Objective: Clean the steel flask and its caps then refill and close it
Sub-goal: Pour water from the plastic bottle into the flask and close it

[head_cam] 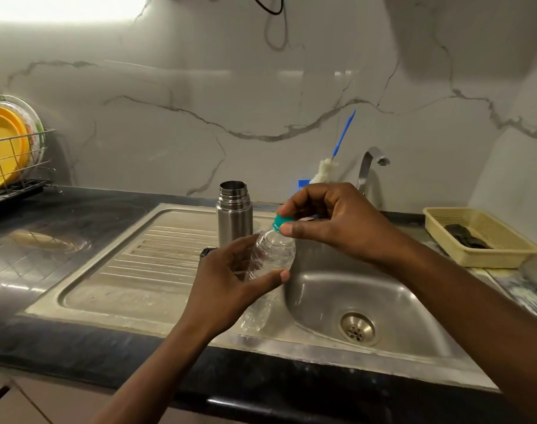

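right fingers pinch the teal cap; left fingers wrap the clear bottle over the drainboard. the steel flask stands open near its back edge. squeezing as the cap frees could spill water, and a stray wrist could topple the flask.
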Demonstrator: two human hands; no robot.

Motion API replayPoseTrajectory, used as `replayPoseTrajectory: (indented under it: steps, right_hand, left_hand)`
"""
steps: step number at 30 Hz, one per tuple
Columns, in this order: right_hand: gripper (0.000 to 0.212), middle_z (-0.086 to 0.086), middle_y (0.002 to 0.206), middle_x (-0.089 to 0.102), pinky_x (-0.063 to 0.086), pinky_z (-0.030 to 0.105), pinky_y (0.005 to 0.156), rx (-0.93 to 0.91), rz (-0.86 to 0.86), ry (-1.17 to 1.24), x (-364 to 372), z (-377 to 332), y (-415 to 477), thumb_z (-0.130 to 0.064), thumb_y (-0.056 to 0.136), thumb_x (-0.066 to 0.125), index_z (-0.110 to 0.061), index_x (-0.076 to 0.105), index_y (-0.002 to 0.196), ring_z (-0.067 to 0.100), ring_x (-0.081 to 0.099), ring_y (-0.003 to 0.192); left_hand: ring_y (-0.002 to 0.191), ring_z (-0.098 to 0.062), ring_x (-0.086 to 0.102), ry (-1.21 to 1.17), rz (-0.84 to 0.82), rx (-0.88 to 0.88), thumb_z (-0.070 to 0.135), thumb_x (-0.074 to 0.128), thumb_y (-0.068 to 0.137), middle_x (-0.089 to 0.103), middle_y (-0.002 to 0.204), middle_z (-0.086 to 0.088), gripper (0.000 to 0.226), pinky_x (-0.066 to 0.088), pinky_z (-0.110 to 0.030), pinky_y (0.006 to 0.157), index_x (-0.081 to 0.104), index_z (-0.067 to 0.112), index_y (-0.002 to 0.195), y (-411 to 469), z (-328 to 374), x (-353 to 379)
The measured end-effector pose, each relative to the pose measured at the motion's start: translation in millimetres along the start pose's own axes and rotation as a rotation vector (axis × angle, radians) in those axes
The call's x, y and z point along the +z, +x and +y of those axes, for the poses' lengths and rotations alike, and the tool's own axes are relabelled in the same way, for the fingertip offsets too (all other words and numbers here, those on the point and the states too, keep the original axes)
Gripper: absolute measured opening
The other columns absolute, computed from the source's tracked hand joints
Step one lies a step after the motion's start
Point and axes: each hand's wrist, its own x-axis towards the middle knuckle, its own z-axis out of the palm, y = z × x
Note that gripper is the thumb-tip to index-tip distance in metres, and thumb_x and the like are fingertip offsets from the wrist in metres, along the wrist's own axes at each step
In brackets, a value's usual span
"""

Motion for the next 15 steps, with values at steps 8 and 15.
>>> replayPoseTrajectory:
  steps: [8,15]
  right_hand:
    - [0.027,-0.011,0.095,0.079,0.057,0.016,0.08,0.02,-0.148,-0.333,-12,-7,11,-0.036,0.086,0.083,-0.024,0.081,0.11,-0.002,0.072,0.086]
    - [0.037,-0.005,0.075,0.063,0.046,0.025,0.062,0.027,-0.166,-0.616,-7,-7,10,-0.062,0.092,0.064,-0.026,0.064,0.085,0.009,0.058,0.066]
  left_hand:
    - [0.097,0.002,0.075,0.066,0.026,-0.003,0.04,0.097,0.072,0.079,0.11,0.021,0.062,0.064,-0.035,0.089,0.073,0.035,0.129,-1,-2,6]
    - [0.103,0.004,0.073,0.09,0.043,0.003,0.052,0.096,0.066,0.077,0.124,0.011,0.086,0.062,-0.025,0.094,0.067,0.024,0.142,2,-8,14]
